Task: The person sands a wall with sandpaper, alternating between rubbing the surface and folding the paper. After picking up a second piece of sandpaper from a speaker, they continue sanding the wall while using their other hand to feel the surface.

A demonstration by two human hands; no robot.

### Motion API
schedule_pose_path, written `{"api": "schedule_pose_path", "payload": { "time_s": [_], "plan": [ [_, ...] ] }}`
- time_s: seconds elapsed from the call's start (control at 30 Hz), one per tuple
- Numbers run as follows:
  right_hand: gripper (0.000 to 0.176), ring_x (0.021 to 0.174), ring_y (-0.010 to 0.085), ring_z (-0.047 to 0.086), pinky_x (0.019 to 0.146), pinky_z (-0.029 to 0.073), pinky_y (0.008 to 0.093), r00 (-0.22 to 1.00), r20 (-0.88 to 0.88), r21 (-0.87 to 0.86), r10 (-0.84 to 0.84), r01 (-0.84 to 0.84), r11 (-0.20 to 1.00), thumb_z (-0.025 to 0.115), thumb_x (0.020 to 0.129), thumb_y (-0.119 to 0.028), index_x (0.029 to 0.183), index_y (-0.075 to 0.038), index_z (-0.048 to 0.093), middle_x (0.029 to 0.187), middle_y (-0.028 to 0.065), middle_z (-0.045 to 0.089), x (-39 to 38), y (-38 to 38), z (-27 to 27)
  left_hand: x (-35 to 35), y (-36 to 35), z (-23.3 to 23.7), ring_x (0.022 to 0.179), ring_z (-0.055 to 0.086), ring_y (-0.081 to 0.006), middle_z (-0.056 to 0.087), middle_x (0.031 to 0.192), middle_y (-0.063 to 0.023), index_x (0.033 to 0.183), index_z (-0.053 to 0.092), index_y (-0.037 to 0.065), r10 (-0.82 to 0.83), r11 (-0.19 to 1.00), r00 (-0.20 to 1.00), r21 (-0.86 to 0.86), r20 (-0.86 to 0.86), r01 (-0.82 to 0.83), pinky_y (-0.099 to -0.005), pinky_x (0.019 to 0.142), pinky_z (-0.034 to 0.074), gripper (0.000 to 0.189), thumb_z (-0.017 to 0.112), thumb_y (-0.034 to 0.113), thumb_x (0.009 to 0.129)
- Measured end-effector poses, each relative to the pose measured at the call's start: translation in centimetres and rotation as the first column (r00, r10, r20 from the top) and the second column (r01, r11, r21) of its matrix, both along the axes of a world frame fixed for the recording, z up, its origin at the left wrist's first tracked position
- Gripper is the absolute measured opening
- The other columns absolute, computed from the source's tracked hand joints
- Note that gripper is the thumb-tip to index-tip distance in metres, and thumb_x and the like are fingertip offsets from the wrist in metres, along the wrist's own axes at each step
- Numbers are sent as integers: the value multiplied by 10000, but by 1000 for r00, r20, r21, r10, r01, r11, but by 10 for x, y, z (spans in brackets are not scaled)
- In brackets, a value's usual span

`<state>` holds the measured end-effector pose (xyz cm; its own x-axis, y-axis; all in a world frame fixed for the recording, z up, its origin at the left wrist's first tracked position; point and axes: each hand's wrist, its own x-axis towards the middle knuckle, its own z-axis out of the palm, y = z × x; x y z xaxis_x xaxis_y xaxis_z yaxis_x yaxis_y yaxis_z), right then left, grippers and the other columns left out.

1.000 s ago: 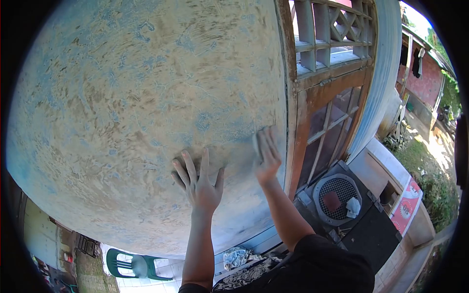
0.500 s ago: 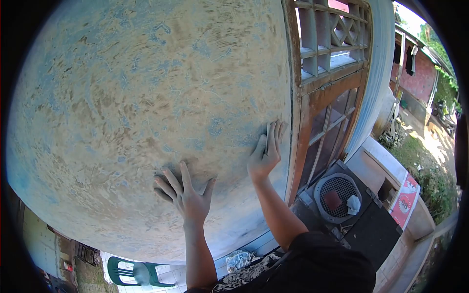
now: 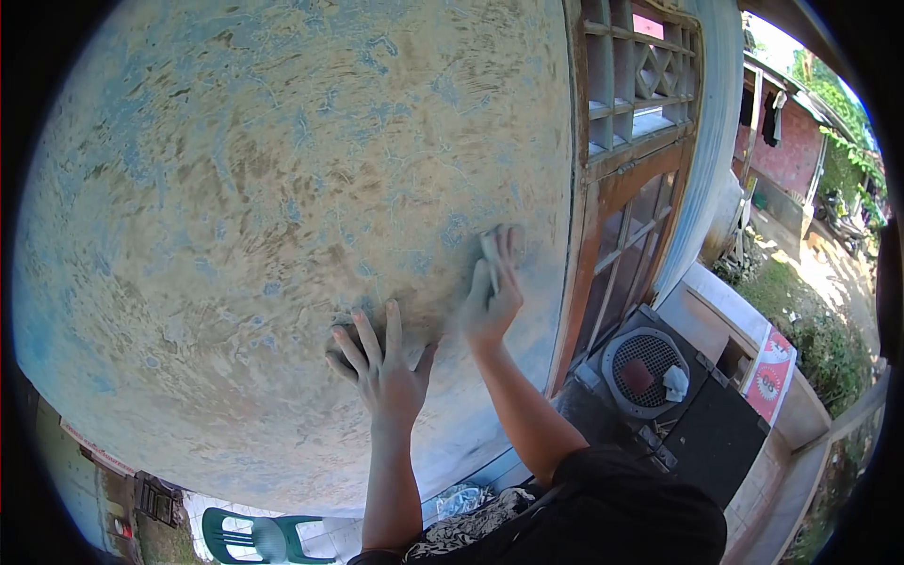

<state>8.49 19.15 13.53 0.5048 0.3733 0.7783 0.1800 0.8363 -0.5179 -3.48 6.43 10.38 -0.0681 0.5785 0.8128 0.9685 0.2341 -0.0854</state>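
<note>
A wall [image 3: 311,179] with worn, patchy blue and beige paint fills the left and middle of the view. My left hand [image 3: 388,363] rests flat on it with the fingers spread, and holds nothing. Farther right and a little higher, my right hand [image 3: 494,292] presses a thin, pale flat piece [image 3: 490,250] against the wall, close to the window frame. This hand is slightly blurred, and the piece is mostly covered by its fingers. Greyish dust coats both hands.
Right of the wall is a wooden window frame [image 3: 586,273] with panes and a lattice. Below it stands a black speaker box [image 3: 716,433] with a round grille, a crumpled white piece on top. A green chair [image 3: 226,532] is at the lower left.
My right hand and the pale piece have moved left along the wall, away from the window frame. The view has shifted slightly; my left hand remains spread on the wall.
</note>
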Motion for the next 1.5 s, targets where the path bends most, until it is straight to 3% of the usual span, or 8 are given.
{"api": "schedule_pose_path", "payload": {
  "time_s": [0.13,0.33,0.53,0.73,0.93,1.1,1.33,1.5],
  "plan": [
    [315,1449,411,513,1217,371,528,915,397,145,68,-136,980,578,1049,-44,1327,-2,721,1454,224,635,10,-1,-60,-2,-4,-3,1583,21,-573,106,1750,-258,1660,379,213,-34,999,999,-37,19,35,-804,1171,29,995,797,622,855],
    [335,1465,407,487,1211,399,459,980,-188,-253,-59,10,968,539,1072,-41,1368,36,675,1459,285,604,39,35,-22,0,-3,-3,1589,-2,-562,101,1757,-240,1662,376,267,-35,998,998,-43,52,37,-795,1182,25,957,799,590,866],
    [305,1465,387,500,1211,390,511,900,426,166,93,-178,970,588,1046,-57,1308,-32,742,1449,197,648,14,-4,-34,-2,-2,-4,1597,-19,-543,81,1763,-230,1664,371,278,-30,998,998,-47,48,32,-796,1182,24,988,814,604,843],
    [304,1414,344,570,1151,449,389,936,-318,-383,154,-275,882,564,1068,-57,1309,79,690,1449,290,616,45,33,-15,1,0,-8,1594,-18,-551,88,1759,-240,1664,372,266,-30,1000,999,5,15,30,-797,1181,23,1010,825,608,829],
    [308,1478,370,488,1206,406,463,862,503,129,58,-141,982,629,1021,-24,1312,25,718,1451,248,628,25,-5,-58,3,3,-8,1583,-12,-575,88,1749,-268,1670,355,242,4,1000,1000,-3,15,-4,-804,1173,22,1048,814,647,820],
    [317,1471,402,475,1193,425,486,999,-53,-110,5,-11,994,594,1041,-9,1338,45,691,1466,238,617,42,30,-31,8,7,-7,1580,-16,-583,90,1747,-272,1675,342,232,10,1000,1000,21,7,-11,-805,1170,11,1062,808,655,820],
    [314,1406,452,537,1176,443,494,917,395,104,-53,13,995,588,1022,-8,1299,89,699,1401,287,645,35,8,-62,4,3,-3,1589,-43,-561,85,1761,-238,1654,398,237,-22,998,1000,66,13,22,-790,1179,-24,936,785,594,879],
    [403,1431,426,525,1164,459,509,993,99,-37,-68,72,997,589,932,87,1316,49,706,1432,249,641,30,11,-10,16,3,9,1595,-53,-546,87,1768,-216,1650,405,248,-31,998,998,51,52,29,-786,1181,-36,884,781,539,905]
  ]
}}
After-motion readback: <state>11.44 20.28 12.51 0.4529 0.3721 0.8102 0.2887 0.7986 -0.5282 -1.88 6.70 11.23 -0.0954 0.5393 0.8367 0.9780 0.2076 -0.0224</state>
